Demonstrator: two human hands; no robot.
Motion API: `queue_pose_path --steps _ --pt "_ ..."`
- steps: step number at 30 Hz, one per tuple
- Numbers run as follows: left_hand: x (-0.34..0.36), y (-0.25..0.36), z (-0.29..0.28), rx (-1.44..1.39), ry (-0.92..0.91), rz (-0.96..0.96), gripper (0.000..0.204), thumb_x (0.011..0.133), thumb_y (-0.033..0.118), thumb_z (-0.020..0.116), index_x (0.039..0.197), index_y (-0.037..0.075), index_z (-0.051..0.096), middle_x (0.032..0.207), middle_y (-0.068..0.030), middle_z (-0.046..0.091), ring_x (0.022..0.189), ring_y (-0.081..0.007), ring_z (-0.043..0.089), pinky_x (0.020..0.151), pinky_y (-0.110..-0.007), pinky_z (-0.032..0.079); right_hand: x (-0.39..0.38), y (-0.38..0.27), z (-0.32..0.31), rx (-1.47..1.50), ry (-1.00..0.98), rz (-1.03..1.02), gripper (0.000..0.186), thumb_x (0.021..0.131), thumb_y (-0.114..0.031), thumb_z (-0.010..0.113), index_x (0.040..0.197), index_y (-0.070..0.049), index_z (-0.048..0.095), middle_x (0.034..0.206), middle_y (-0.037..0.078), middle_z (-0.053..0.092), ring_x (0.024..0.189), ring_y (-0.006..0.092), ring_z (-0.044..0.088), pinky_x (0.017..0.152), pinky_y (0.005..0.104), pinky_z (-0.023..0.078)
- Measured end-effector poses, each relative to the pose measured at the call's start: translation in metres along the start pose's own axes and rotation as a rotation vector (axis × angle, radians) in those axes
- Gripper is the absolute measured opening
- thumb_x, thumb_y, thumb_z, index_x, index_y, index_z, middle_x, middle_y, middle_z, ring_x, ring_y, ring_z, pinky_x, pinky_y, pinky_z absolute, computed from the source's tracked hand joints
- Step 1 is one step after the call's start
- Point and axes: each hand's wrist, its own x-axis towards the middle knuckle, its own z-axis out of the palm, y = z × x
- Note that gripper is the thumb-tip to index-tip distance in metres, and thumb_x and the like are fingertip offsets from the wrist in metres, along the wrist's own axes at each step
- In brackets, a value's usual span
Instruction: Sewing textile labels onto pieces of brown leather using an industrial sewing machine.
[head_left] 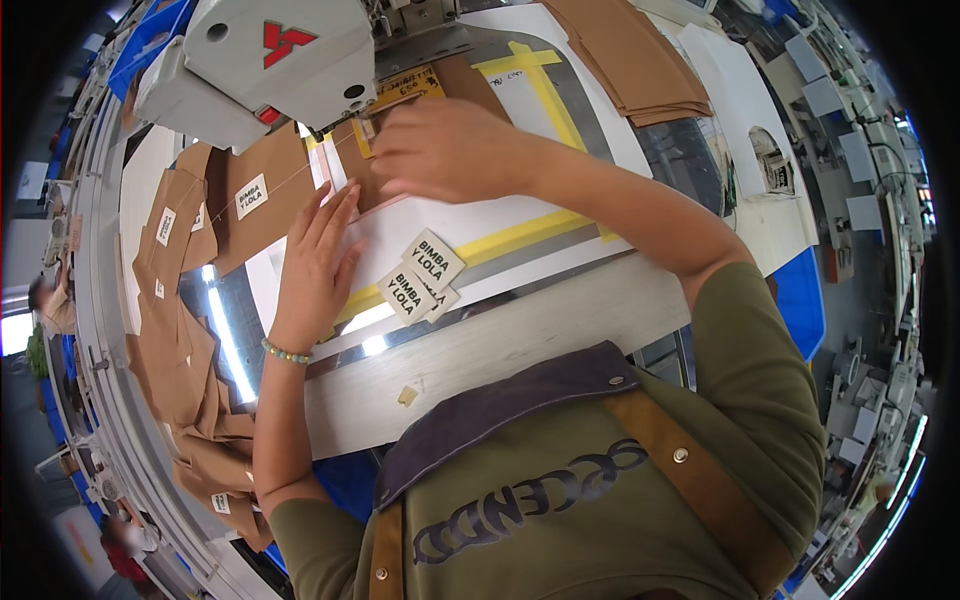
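My left hand (pixel 318 262) lies with its fingers stretched out, the tips at the near left edge of a brown fabric panel (pixel 352 160) under the sewing machine head (pixel 280 65). My right hand (pixel 445 150) is closed over that panel, fingers curled beside a yellow template frame (pixel 405 88) with handwriting on it. Whatever its fingertips hold is hidden. Several small cream labels (pixel 432 258) with dark print lie overlapping on the white board (pixel 490 222), to the right of my left hand.
Brown panels with sewn-on labels (pixel 178 260) hang in a linked heap at the left, threads running toward the machine. A stack of brown panels (pixel 630 60) lies at the far right. Yellow tape (pixel 520 240) edges the board. A blue bin (pixel 800 300) stands at the right.
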Motion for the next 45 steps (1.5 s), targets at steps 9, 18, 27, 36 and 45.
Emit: queue_pose_path --steps 9,18,27,36,45 --pt "0.004 -0.009 0.003 0.212 -0.077 0.036 0.066 0.105 0.030 0.069 0.164 0.011 0.049 0.169 -0.0066 0.051 0.158 -0.0377 0.041 0.127 -0.052 0.035 -0.108 0.021 -0.050 -0.055 -0.197 0.326 0.046 0.108 -0.041 0.066 0.140 -0.008 0.072 0.155 0.008 0.062 0.143 0.0277 0.053 0.121 0.0461 0.042" --pt "0.007 -0.005 0.004 0.214 -0.015 0.055 0.065 0.101 0.025 0.072 0.161 0.008 0.053 0.169 -0.0056 0.052 0.159 -0.0376 0.040 0.126 -0.051 0.037 -0.105 0.004 -0.038 -0.083 -0.416 0.393 0.068 0.112 -0.051 0.052 0.170 -0.015 0.042 0.179 0.004 0.035 0.168 0.0288 0.021 0.139 0.0558 0.008" --pt "-0.003 -0.007 0.007 0.156 -0.069 0.015 0.060 0.104 0.031 0.070 0.159 0.010 0.056 0.171 -0.0045 0.050 0.160 -0.0348 0.039 0.128 -0.051 0.035 -0.108 0.004 -0.040 -0.048 -0.389 0.394 0.068 0.113 -0.052 0.050 0.169 -0.015 0.043 0.179 0.004 0.035 0.168 0.0293 0.021 0.139 0.0561 0.010" --pt "-0.001 -0.001 0.009 0.114 -0.007 -0.033 0.058 0.104 0.025 0.068 0.159 0.008 0.058 0.168 -0.0076 0.054 0.159 -0.0379 0.041 0.130 -0.050 0.035 -0.124 -0.005 -0.055 -0.027 -0.334 0.393 0.067 0.114 -0.055 0.049 0.165 -0.012 0.050 0.177 0.006 0.039 0.167 0.0278 0.026 0.138 0.0561 0.014" --pt "-0.007 -0.013 0.011 0.225 0.011 -0.048 0.059 0.104 0.026 0.069 0.158 0.006 0.057 0.167 -0.0074 0.055 0.158 -0.0382 0.043 0.129 -0.050 0.037 -0.121 -0.002 -0.050 0.129 -0.170 0.453 0.066 0.113 -0.048 0.052 0.166 -0.010 0.048 0.177 0.007 0.038 0.168 0.0309 0.024 0.138 0.0563 0.013"
